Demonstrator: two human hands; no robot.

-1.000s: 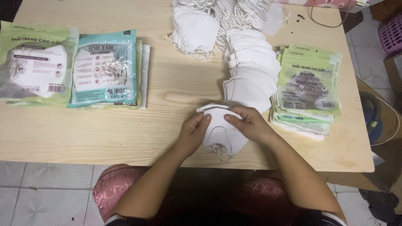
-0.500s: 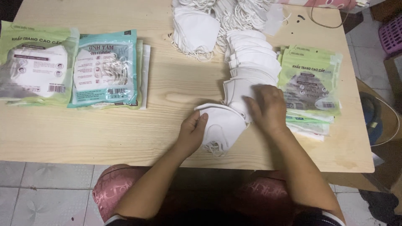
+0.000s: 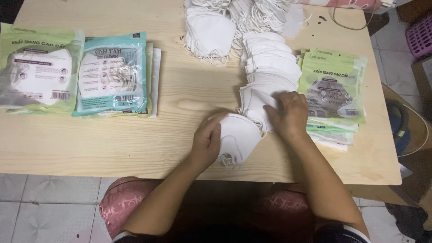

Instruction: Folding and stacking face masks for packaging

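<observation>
A folded white face mask [image 3: 238,137] lies near the front edge of the wooden table [image 3: 135,144], its ear loops hanging toward me. My left hand [image 3: 208,140] rests on the mask's left side, fingers curled over its edge. My right hand [image 3: 290,112] lies flat on the near end of an overlapping row of white masks [image 3: 270,72], fingertips on the lowest one. To the right of that hand sits a stack of green printed bags [image 3: 335,90].
A loose heap of white masks [image 3: 211,31] fills the table's far middle. At the left lie a filled green mask packet [image 3: 38,72] and a stack of teal packets [image 3: 112,74]. A purple basket [image 3: 420,33] stands far right on the floor.
My right hand left the mask in front of me and moved up and to the right onto the row of masks. My left hand stayed on the mask.
</observation>
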